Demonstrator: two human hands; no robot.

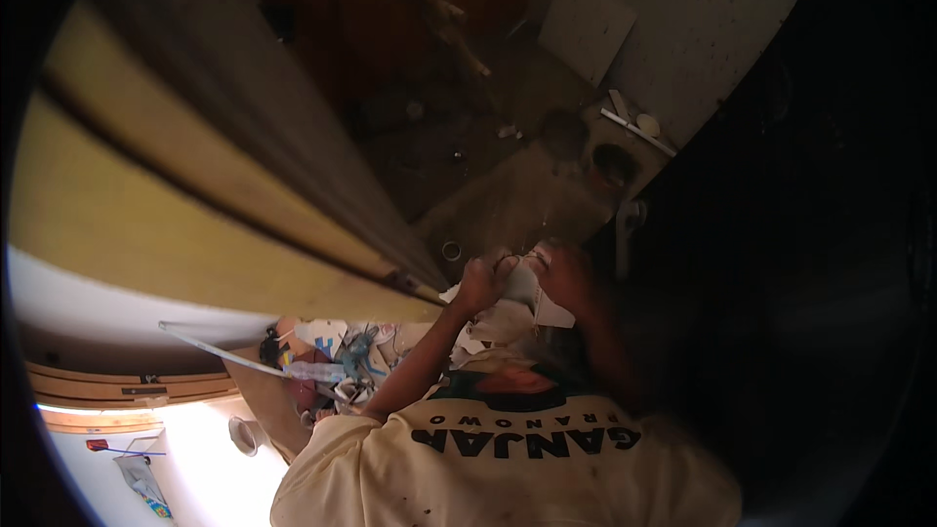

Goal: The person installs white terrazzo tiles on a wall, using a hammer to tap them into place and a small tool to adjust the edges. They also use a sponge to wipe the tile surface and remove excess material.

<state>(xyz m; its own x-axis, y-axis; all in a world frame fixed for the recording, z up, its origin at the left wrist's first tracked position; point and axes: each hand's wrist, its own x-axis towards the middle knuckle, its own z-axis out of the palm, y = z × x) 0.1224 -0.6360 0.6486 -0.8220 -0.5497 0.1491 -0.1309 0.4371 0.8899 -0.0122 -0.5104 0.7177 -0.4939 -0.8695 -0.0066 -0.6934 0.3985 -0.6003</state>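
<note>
My left hand (pixel 481 281) and my right hand (pixel 560 273) are close together in front of my chest, each with its fingers closed in a pinch. Something thin, perhaps a wire or string, appears to run between the fingertips; it is too small and dim to make out. Just below them is a pale, crumpled thing (pixel 514 320), partly hidden by my hands and shirt. A small pale ring (pixel 451 251) lies on the floor beyond my left hand.
A yellow door (pixel 146 205) stands at my left. Clutter with a clear plastic bottle (pixel 317 371) lies behind my left forearm. Ahead are two dark round containers (pixel 564 135) (pixel 613 166), a white strip (pixel 636 131), a leaning pale panel (pixel 588 29) and a wooden stick (pixel 439 15).
</note>
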